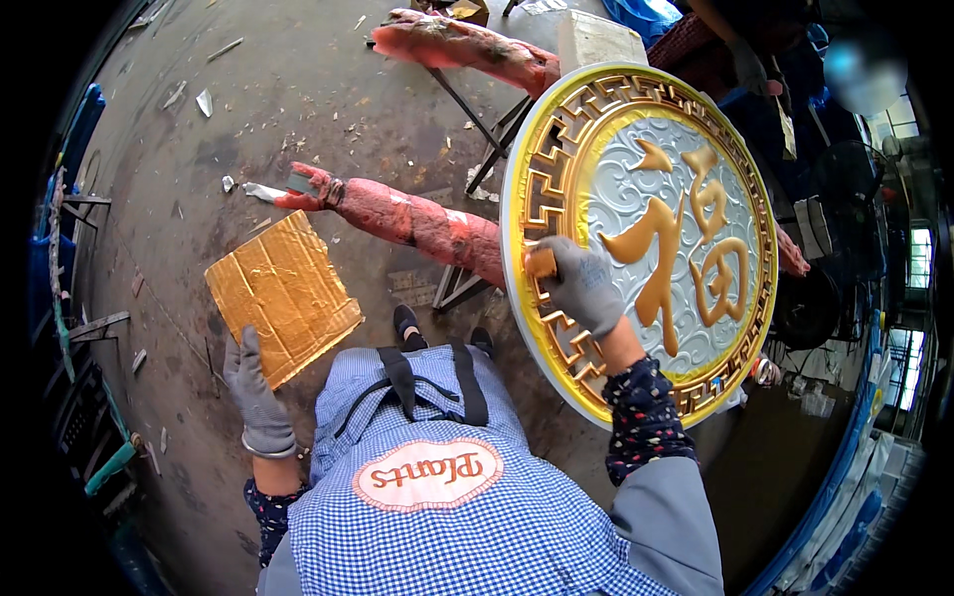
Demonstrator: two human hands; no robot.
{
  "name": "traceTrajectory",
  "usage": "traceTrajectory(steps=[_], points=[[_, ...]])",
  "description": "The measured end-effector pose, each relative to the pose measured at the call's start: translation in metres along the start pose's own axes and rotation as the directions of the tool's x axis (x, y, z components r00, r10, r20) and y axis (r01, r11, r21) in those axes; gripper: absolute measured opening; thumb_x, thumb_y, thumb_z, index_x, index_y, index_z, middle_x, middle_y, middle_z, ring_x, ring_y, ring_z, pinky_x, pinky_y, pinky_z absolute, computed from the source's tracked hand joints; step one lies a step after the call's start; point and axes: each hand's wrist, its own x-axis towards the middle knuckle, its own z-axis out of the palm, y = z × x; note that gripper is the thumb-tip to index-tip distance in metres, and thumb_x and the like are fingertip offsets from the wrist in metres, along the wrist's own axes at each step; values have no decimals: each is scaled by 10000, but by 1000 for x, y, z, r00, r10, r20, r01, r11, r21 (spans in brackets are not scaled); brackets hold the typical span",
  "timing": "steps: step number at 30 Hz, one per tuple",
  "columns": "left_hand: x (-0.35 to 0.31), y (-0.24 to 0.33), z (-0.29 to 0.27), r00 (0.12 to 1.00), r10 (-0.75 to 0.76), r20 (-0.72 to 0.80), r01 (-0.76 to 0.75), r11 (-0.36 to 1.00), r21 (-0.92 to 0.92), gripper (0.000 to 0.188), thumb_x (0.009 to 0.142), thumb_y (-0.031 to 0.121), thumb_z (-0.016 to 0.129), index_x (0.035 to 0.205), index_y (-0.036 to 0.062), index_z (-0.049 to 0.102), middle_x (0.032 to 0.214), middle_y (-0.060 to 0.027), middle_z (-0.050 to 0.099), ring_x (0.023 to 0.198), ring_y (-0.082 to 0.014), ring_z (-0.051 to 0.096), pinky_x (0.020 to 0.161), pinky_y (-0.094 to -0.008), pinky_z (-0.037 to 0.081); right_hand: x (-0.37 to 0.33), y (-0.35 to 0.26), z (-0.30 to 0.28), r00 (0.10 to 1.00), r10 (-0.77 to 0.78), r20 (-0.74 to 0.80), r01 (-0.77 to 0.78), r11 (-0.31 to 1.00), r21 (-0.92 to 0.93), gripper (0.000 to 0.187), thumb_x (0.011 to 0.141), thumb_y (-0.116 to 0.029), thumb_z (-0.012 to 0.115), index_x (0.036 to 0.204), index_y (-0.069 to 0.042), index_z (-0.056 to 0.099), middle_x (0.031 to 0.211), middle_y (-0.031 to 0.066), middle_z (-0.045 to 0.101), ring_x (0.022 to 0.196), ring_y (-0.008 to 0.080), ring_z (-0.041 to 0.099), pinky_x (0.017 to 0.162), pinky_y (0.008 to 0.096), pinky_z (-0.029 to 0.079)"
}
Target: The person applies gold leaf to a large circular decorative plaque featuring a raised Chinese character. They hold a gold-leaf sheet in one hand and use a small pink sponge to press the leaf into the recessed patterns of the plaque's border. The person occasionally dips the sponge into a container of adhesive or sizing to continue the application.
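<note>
My left hand (257, 389), in a grey glove, grips the lower edge of a gold-painted piece of cardboard (281, 298) held out over the floor. Closed round a small gold-brown sponge block (542, 263), my gloved right hand (584, 283) presses at the left border of a large round plaque (715, 233). This plaque has a pale grey scroll-patterned middle, a raised gold character (651, 248) and a gold fretwork ring. Yellow shows around the ring, inside a white outer rim. My right hand covers part of the border.
Under the plaque lies a padded red-wrapped beam (407, 219) on dark metal legs (462, 288). A second wrapped beam (462, 48) sits farther back beside a white block (599, 42). Another person's hand (747, 68) shows at the upper right. Scraps litter the concrete floor (149, 228).
</note>
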Motion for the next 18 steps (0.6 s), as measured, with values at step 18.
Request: traceTrajectory(steps=[18], points=[[3, -4, -16, 999, 30, -25, -30, 1000, -6, 447, 1109, 298, 609, 1404, -37, 586, 1289, -95, 664, 1143, -175, 684, 919, -317, 609, -21, -5, -6, 994, 48, 97, -42, 997, -64, 309, 830, -111, 762, 1129, -129, 684, 1073, 149, 735, 963, 393, 723, 810, 478, 579]])
